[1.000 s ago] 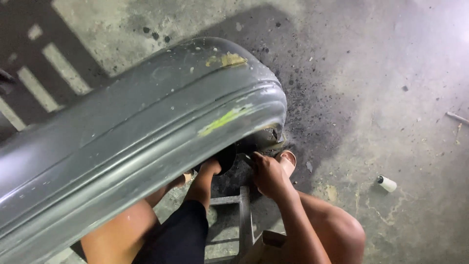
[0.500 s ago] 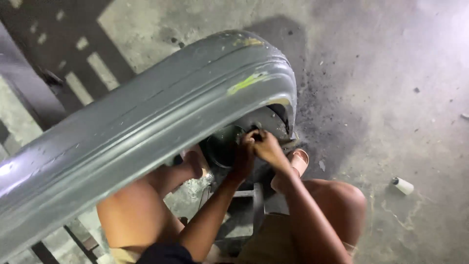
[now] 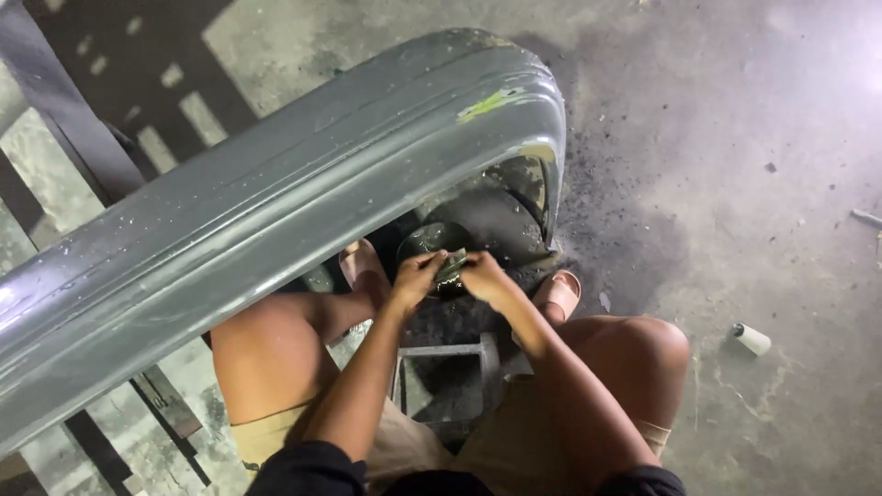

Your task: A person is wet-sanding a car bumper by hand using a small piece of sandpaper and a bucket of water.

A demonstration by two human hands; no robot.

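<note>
Gripping a small folded greenish piece (image 3: 452, 265), most likely a scrap of sanding paper though it is too small to tell for sure, the left hand (image 3: 418, 276) and the right hand (image 3: 484, 277) are meeting just under the curved end of a long grey car bumper (image 3: 276, 211). Both hands are closing their fingers on that piece from either side, the left pinching its near edge and the right pinching the far edge, so the two are nearly touching each other. The piece is sitting between the fingertips, just above a dark round bowl (image 3: 439, 246) that is resting on the floor below the bumper's corner.

Judging from this, the person seems to be folding or readying the piece over the bowl rather than rubbing the panel. The next move is likely calling for one hand to take the piece alone and for a flat, firm press against the bumper's surface.

Both forearms are reaching forward and down between the bare knees, wrists angling inward. The person is sitting low on a small metal stool (image 3: 446, 372), with pink sandals (image 3: 559, 292) planted on the dusty concrete floor (image 3: 735, 184). A small white cylinder (image 3: 751, 339) is lying well apart to the right.
</note>
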